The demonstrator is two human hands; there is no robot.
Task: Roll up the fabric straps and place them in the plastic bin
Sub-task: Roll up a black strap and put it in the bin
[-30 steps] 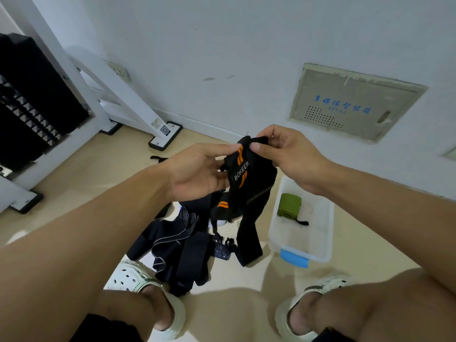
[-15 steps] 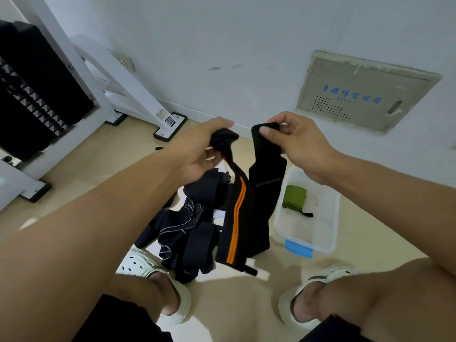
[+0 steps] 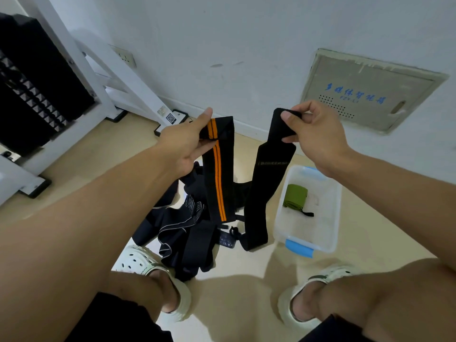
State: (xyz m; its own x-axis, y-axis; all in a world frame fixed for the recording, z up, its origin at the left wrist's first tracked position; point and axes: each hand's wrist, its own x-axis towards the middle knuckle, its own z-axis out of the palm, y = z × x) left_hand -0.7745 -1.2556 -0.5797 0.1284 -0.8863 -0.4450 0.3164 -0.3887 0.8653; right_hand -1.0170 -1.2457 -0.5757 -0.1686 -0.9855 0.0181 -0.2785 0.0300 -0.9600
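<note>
Dangling strap (image 3: 219, 183) pinched between fingers (image 3: 206, 117)

Two hands are raised, the left hand (image 3: 187, 141) and the right hand (image 3: 313, 134), each with its grip closed on one hanging strap. That makes two held straps: one black strap with orange stripes (image 3: 218, 174) on the left and one plain black strap (image 3: 262, 193) on the right. One heap of dark straps (image 3: 182, 230) lies on the floor at near centre; how many it holds cannot be told. One clear plastic bin (image 3: 328, 233) stands to the right, with one rolled green strap (image 3: 294, 196) inside. Two white clogs: one left (image 3: 138, 261), one right (image 3: 338, 272). One wall panel (image 3: 370, 90) is at far right.
</note>
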